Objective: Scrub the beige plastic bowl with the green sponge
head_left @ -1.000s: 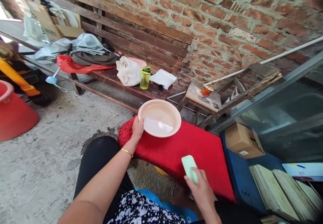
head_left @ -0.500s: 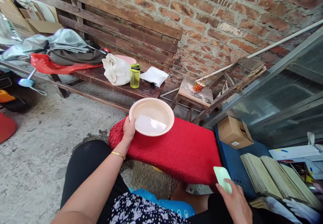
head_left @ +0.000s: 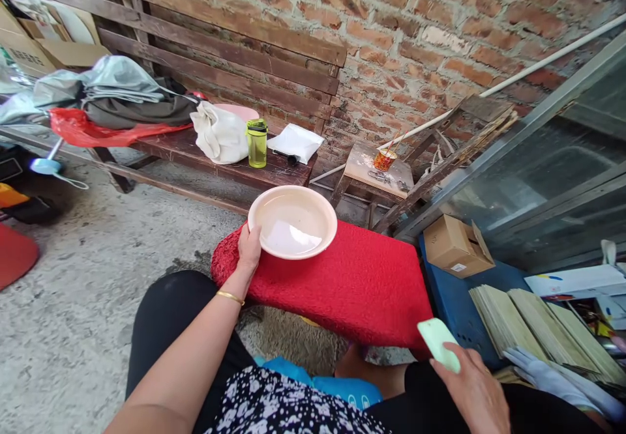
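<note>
My left hand, with a gold bracelet at the wrist, grips the left rim of a pale pink basin. Clear water in the basin reflects the light. The basin is over the far left part of a bench covered in red cloth; whether its base rests there I cannot tell. In my right hand is a flat, pale green piece with rounded corners, pinched between thumb and fingers near the right end of the red cloth. Its exact kind is unclear.
Behind stands a wooden bench with a white bag and a green bottle. A small stool carries a patterned cup. At right are a cardboard box, stacked thin boards and a white glove.
My right hand has shifted slightly right and down with the pale green piece. My left hand still grips the basin rim. The white glove at lower right has moved up. The view has shifted slightly.
</note>
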Tool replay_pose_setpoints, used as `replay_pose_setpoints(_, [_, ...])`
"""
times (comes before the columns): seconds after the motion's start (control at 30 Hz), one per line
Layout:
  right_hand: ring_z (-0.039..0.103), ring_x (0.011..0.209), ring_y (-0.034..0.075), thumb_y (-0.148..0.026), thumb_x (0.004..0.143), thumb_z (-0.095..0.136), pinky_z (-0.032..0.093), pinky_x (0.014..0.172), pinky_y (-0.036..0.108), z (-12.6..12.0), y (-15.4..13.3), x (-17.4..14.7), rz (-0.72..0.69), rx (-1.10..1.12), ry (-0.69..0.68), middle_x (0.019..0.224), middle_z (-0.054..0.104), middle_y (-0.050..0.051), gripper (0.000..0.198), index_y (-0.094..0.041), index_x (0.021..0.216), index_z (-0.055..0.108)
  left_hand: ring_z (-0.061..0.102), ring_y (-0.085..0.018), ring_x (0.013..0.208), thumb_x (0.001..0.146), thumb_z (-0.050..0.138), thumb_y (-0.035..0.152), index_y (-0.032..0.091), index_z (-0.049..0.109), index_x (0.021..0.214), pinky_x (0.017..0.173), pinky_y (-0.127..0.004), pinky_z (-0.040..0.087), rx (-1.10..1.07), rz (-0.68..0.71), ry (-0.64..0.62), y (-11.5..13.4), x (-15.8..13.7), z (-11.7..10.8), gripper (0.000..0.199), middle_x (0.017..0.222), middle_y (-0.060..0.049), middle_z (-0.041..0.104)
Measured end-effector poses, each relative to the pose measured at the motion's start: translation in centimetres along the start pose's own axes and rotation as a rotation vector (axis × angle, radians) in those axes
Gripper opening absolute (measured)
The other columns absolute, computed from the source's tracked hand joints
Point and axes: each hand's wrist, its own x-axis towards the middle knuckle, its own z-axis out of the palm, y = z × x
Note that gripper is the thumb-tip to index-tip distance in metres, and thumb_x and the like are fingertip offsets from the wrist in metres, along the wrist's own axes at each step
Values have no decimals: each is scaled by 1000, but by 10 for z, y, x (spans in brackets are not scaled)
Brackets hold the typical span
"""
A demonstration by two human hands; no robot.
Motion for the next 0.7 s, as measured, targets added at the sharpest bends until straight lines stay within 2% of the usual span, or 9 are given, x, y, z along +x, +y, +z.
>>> replay_pose_setpoints(0.1, [62,110,28,-42,81,52,46,96,40,-2,-72,-11,-313,202,-74,127,63,6,41,-31,117,68,61,-21,90,80,54,42,20,66,103,86,-33,50,-31,1,5,1,-1,0,34,97,-4,69])
replay_pose_setpoints(0.17, [56,121,27,-35,79,56,39,107,42,2,-119,-18,-492,260,-135,134,60,3,47,-34,126,64,61,-20,89,79,55,41,19,66,102,86,-33,49,-65,6,-1,1,-1,0,34,94,-3,68])
replay_pose_setpoints(0.23, [54,123,28,-27,78,57,35,110,47,10,-143,-21,-600,241,-154,137,59,3,58,-35,135,58,61,-20,89,78,57,40,18,67,102,87,-33,49,-114,19,-11,0,0,0,34,93,-3,68])
replay_pose_setpoints(0.27, [55,122,28,-25,77,57,36,109,47,14,-144,-20,-627,220,-154,137,59,4,62,-36,137,56,61,-20,90,78,58,40,18,67,102,87,-33,49,-138,26,-14,-2,0,0,34,93,-3,68])
replay_pose_setpoints(0.37, [60,114,28,-25,75,57,42,100,45,26,-102,-9,-592,165,-123,131,63,4,60,-36,134,59,60,-20,90,76,60,40,18,67,101,88,-33,48,-176,38,-4,-6,2,1,34,92,-3,68])
replay_pose_setpoints(0.47, [64,104,29,-33,73,58,46,90,45,31,-20,4,-443,109,-50,122,66,4,55,-36,127,64,60,-20,90,76,60,40,18,67,100,88,-34,48,-191,39,3,-9,4,1,33,91,-3,67])
replay_pose_setpoints(0.57, [66,87,33,-43,69,52,46,74,50,27,53,7,-250,-20,36,103,68,8,50,-34,116,68,60,-20,90,77,60,40,18,67,100,88,-34,49,-206,46,-15,-11,5,1,33,93,-3,67])
replay_pose_setpoints(0.63, [64,80,38,-53,69,47,44,68,55,22,79,5,-92,-75,101,95,66,12,50,-34,110,68,60,-20,90,77,59,40,18,67,101,88,-34,49,-209,50,-23,-13,6,1,33,93,-4,67])
replay_pose_setpoints(0.7, [63,83,41,-65,69,44,45,70,57,20,85,5,106,38,109,95,64,14,56,-33,110,66,60,-20,89,78,59,41,17,66,101,87,-34,49,-210,55,-26,-14,7,0,34,93,-4,67])
